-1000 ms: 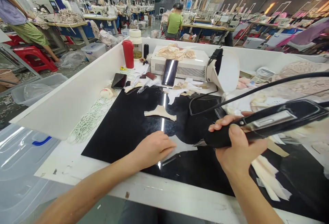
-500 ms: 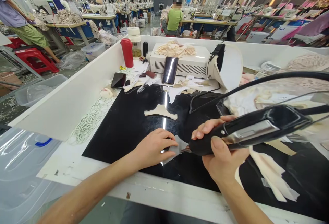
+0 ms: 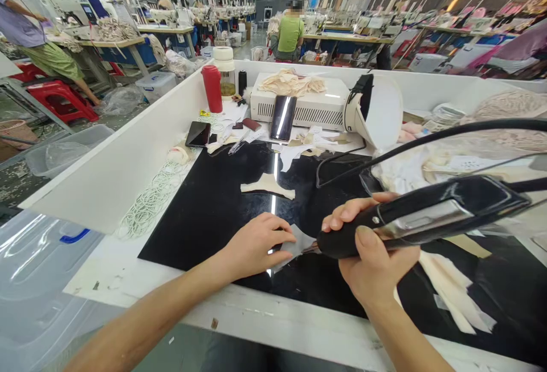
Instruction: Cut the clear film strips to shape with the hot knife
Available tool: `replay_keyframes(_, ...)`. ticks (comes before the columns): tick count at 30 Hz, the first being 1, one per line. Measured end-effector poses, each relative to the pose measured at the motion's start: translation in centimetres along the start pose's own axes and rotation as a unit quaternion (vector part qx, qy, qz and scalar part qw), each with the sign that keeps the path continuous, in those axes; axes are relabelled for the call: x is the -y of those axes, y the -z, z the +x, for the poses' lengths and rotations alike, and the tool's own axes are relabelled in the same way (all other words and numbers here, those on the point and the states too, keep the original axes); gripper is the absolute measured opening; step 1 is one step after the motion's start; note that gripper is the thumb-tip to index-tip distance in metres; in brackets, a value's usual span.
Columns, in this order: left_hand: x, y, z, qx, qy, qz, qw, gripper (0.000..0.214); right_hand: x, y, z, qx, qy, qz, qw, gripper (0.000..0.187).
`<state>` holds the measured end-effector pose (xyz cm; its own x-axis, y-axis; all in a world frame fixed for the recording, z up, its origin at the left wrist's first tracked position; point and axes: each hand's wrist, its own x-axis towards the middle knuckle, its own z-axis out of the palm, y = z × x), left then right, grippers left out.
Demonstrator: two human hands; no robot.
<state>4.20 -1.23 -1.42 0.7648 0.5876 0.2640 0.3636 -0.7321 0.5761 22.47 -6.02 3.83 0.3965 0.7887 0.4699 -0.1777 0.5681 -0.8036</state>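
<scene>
My right hand (image 3: 371,246) is wrapped around a thick black corded handheld tool (image 3: 419,215) with a silver panel on its side. Its narrow metal tip (image 3: 311,248) touches or nearly touches the right side of a small translucent grey sheet (image 3: 300,241). From the left, the curved fingers and thumb of my left hand (image 3: 262,244) grip this sheet, covering part of it. Beyond the hands, a cream fabric piece (image 3: 267,185) lies on the glossy black work surface (image 3: 205,207). More cream fabric (image 3: 453,286) is at the right, partly behind my right forearm.
A white vented box (image 3: 307,107) stands at the back with fabric on top and a phone (image 3: 282,118) leaning against it. Near it are a red tumbler (image 3: 212,88) and a jar (image 3: 225,73). Pale green cord (image 3: 147,204) lies left. The tool's black cable (image 3: 427,133) arches across the right.
My right hand and the tool have shifted slightly to the right. My left hand stays on the translucent sheet, almost unmoved.
</scene>
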Motion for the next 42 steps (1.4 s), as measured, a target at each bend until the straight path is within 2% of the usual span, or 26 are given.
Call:
replay_keyframes(10, 0.0, 0.2, -0.2, -0.007, -0.022, -0.004, 1.000, 0.026, -0.1, 0.3, 0.5, 0.000, 0.014, -0.018, 1.000, 0.037)
replay_keyframes(16, 0.2, 0.5, -0.2, 0.033, -0.065, -0.018, 0.997, 0.030, 0.2, -0.1, 0.7, -0.037, 0.008, -0.002, 0.999, 0.039)
replay_keyframes(25, 0.1, 0.8, 0.0, 0.053, -0.055, -0.012, 0.997, 0.034, 0.2, -0.3, -1.0, 0.015, -0.011, 0.019, 1.000, 0.037)
replay_keyframes(35, 0.0, 1.4, 0.1, 0.086, -0.056, -0.023, 0.994, 0.055, 0.6, -0.5, -1.4, 0.018, -0.018, 0.032, 0.999, 0.037)
replay_keyframes(39, 0.0, 1.4, 0.2, 0.090, -0.061, -0.020, 0.994, 0.054, 0.6, -0.6, -2.2, 0.050, -0.022, 0.032, 0.998, 0.036)
replay_keyframes(42, 0.1, 1.3, 0.2, 0.089, -0.065, -0.023, 0.994, 0.051, 0.6, -0.8, -2.5, 0.047, -0.023, 0.023, 0.998, 0.034)
